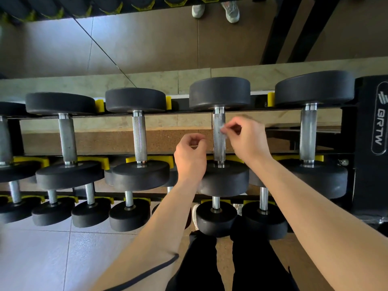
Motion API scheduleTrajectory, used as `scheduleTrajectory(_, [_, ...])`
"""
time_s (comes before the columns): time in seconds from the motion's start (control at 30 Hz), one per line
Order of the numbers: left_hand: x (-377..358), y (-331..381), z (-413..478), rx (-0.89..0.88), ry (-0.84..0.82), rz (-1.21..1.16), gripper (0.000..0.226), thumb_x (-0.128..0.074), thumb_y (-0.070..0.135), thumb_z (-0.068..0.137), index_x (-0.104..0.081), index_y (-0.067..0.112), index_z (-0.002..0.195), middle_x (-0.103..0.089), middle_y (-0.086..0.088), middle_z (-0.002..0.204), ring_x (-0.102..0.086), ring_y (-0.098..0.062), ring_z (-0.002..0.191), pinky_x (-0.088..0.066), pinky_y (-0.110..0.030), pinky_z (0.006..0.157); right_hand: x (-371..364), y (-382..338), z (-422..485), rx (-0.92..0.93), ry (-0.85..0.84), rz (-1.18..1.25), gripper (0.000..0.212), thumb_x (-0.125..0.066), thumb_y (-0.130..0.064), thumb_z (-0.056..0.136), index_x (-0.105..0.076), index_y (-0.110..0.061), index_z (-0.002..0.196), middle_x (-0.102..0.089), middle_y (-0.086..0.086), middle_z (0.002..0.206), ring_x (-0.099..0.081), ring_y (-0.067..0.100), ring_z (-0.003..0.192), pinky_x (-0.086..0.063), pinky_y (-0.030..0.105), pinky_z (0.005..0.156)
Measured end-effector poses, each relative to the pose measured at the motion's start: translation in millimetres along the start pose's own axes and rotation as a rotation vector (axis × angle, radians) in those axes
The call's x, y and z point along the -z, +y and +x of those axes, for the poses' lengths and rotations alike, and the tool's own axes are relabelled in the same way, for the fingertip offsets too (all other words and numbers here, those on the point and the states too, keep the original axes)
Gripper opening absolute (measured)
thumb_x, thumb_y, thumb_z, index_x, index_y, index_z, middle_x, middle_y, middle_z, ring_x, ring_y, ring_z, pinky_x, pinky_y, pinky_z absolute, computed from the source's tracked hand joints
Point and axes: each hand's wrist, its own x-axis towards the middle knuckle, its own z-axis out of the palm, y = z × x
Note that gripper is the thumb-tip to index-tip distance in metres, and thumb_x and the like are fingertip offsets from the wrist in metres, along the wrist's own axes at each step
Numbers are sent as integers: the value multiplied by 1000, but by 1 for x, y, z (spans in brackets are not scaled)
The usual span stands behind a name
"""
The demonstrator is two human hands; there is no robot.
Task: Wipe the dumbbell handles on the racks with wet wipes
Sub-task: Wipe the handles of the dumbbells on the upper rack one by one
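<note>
Toward the right end of the rack [366, 185], on its top tier, the handle [219, 148] of the second dumbbell [219, 93] from that end is met by the right hand [247, 139]. Its thumb and forefinger are pinched on a small pale scrap, apparently the wet wipe [223, 131], too blurred to be made out. The left hand [190, 152] is held just beside the handle, fingers curled in, nothing seen within them. The smaller dumbbells [128, 215] below are partly hidden by the forearms [310, 202].

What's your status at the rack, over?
Left hand curled, empty. Right hand pinches small pale scrap at knurled steel dumbbell handle. Nothing blocking.
</note>
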Motion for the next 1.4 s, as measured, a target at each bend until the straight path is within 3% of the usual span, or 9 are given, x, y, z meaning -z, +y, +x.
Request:
scheduleTrajectory(0.17, [5,5,-3,-10,-23,56,15,-65,16,96,-67,30,97,-69,10,94,-66,-8,90,-55,-24,81,4,-1,-33,-141,-327,-48,4,-72,-25,91,-69,-23,88,-64,-12,83,-59,-1,77,-42,13,67])
scheduleTrajectory(0.23, [9,9,-5,-18,-44,92,15,-64,17,96,-66,31,98,-68,11,94,-65,-7,91,-54,-24,81,7,-1,-23,-155,-293,-19,3,-72,-25,90,-70,-22,90,-66,-10,85,-59,-1,79,-40,12,68])
scheduleTrajectory(0.4, [20,18,-8,-67,-105,236,16,-62,21,98,-61,36,96,-65,17,97,-62,-4,96,-51,-24,85,3,-6,11,-229,26,139,4,-68,-23,94,-67,-20,97,-65,-9,91,-58,-1,81,-36,7,68])
scheduleTrajectory(0.57, [28,20,-22,-108,-170,400,12,-61,21,99,-61,30,107,-61,18,98,-56,-1,95,-38,-9,74,0,3,-20,-225,-172,41,3,-71,-23,92,-68,-21,91,-67,-7,89,-60,4,80,-38,10,66])
scheduleTrajectory(0.7, [37,18,-40,-76,-187,439,17,-62,21,98,-66,24,115,-64,13,106,-58,-5,102,-40,-13,75,16,-2,-28,-222,-396,-44,7,-73,-26,91,-69,-20,93,-66,-4,92,-54,0,76,-38,14,63])
scheduleTrajectory(0.9, [47,27,-70,-109,-175,340,27,-62,29,100,-68,19,124,-70,8,112,-63,-9,104,-50,-27,90,29,-53,-53,-52,-352,155,12,-72,-26,92,-72,-16,99,-69,-6,91,-61,2,82,-45,14,71])
scheduleTrajectory(1.03, [67,29,-76,-95,-128,170,21,-63,26,100,-68,20,120,-72,8,105,-69,-6,93,-59,-29,83,21,-78,-66,-32,-299,231,13,-70,-23,94,-73,-19,106,-69,-10,95,-62,-3,86,-47,11,75])
scheduleTrajectory(1.2, [115,22,-61,-66,-114,83,14,-70,25,95,-71,22,109,-73,8,97,-71,-5,88,-62,-31,84,-7,-110,-67,-118,-335,348,18,-62,-14,98,-74,-21,109,-71,-6,102,-67,9,95,-60,31,86])
scheduleTrajectory(1.4, [189,4,-18,-80,-15,129,8,-70,27,95,-67,30,102,-69,13,94,-68,-6,89,-60,-32,85,-72,-152,-63,-334,-213,275,17,-58,-18,99,-74,-21,104,-71,-3,106,-65,17,100,-55,42,94])
